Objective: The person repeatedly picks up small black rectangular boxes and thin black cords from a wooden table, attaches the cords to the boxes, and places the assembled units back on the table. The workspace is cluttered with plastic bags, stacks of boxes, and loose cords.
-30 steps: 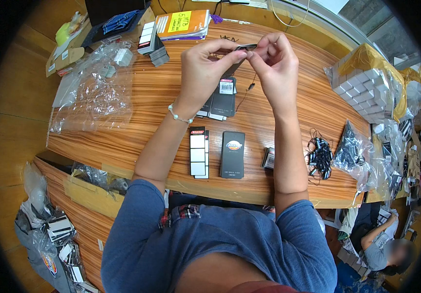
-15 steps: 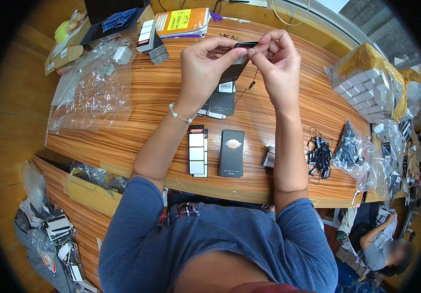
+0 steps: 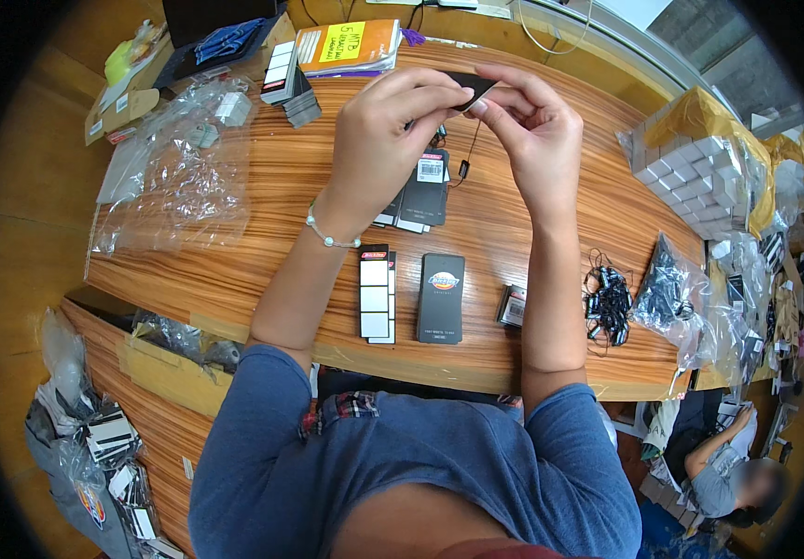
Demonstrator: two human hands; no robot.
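Note:
A dark hang tag [image 3: 467, 87] is held up above the far middle of the table, tilted between both hands. My left hand [image 3: 378, 135] is closed on its left side. My right hand [image 3: 540, 135] pinches its right corner with thumb and fingers. From that corner dangles a thin black cord with a small black clasp [image 3: 464, 170]; its upper end is hidden by the fingers. Below lies a loose pile of dark tags [image 3: 428, 200], the top one bearing a barcode sticker. Closer in are a neat stack of dark tags [image 3: 441, 312] and white-panelled cards [image 3: 375, 298].
Right of the stacks lie small labels [image 3: 512, 306], a tangle of black cords [image 3: 610, 303] and a plastic bag [image 3: 667, 289]. Small white boxes [image 3: 691, 172] stand far right. Clear plastic [image 3: 178, 177], cards [image 3: 290, 93] and notebooks [image 3: 350, 47] occupy the left and back. Someone sits lower right.
The tag has turned from hanging downward to a flatter tilt, now higher between my hands. My left hand has shifted slightly left, and the cord's clasp has swung left.

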